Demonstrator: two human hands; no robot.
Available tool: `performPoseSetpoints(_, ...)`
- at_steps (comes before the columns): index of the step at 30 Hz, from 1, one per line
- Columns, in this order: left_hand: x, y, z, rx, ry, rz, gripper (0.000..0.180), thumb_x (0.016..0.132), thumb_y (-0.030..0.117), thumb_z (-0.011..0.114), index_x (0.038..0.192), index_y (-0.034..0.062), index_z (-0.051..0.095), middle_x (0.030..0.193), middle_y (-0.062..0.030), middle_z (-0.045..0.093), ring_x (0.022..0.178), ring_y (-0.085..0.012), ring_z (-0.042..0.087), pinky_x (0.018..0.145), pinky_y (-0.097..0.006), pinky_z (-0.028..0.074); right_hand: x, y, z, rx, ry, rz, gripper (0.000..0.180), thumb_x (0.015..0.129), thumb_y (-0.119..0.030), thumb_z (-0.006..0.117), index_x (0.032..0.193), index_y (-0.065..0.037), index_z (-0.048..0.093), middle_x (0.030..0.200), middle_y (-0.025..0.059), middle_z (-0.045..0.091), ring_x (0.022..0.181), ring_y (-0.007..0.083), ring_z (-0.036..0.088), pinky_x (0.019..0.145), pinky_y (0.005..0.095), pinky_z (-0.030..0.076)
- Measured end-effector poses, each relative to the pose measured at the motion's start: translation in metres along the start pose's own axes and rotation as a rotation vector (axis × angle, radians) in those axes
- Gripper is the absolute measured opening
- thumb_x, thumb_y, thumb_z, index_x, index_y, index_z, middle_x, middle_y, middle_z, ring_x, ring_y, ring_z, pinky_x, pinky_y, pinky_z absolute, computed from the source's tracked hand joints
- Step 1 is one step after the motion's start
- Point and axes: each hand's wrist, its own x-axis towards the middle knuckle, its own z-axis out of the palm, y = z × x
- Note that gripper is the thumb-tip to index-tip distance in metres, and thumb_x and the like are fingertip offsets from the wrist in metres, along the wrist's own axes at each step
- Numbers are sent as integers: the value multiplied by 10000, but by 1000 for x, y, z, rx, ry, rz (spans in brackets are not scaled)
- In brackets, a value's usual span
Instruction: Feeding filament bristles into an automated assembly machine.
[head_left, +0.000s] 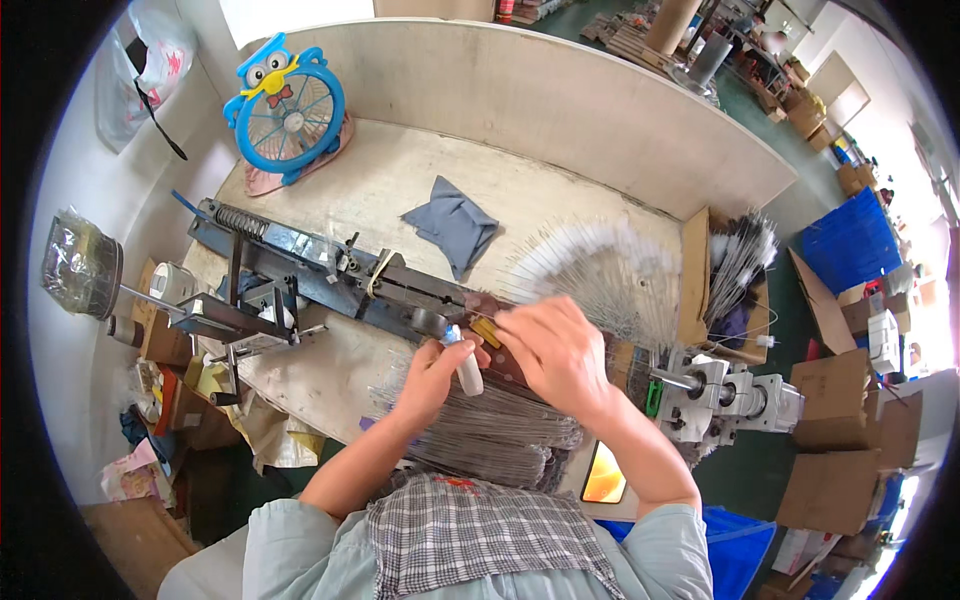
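My left hand (428, 380) is closed around a small white bottle-like cylinder (469, 375) with a bluish top, its lower end angled toward me. Close by on the right, my right hand (555, 355) has its thumb and fingers pinched together; whatever thin thing they may hold is too fine to make out. Between the hands lies a small yellow block (486, 332), at the near end of a long dark metal rail fixture (340, 275). A thick bundle of thin grey wires (490, 430) lies on the table in front of my body, below my hands.
A fan of wires with white ends (610, 265) spreads at the right. A grey cloth (453, 226) and a blue fan (293, 121) sit farther back. Clamped machinery (735, 395) stands right, a cranked stand (225, 312) left. A lit phone (604, 474) lies near my right forearm.
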Motion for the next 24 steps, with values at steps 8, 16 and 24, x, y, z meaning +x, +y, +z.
performPoseSetpoints(8, 5, 1, -8, 700, -12, 181, 136, 759, 130, 651, 761, 22, 569, 639, -27, 581, 602, -92, 537, 534, -279, 447, -43, 26, 47, -59, -201, 160, 284, 819, -156, 607, 1068, -24, 566, 953, 127, 579, 907, 271, 597, 702, 379, 506)
performPoseSetpoints(16, -43, 30, -98, -33, 558, -19, 460, 843, 325, 651, 1150, 38, 465, 939, -83, 571, 801, -179, 596, 702, -305, 501, -43, 39, 50, 26, -447, 266, 186, 805, -189, 627, 946, -68, 613, 883, 93, 548, 791, 302, 591, 669, 413, 482)
performPoseSetpoints(24, -79, 30, -177, -288, 649, -103, 299, 856, 316, 624, 1034, 80, 576, 827, 7, 593, 738, -122, 580, 646, -267, 474, -36, 33, 50, -19, -484, 274, 193, 793, -194, 646, 924, -56, 621, 867, 100, 560, 804, 305, 592, 687, 408, 476)
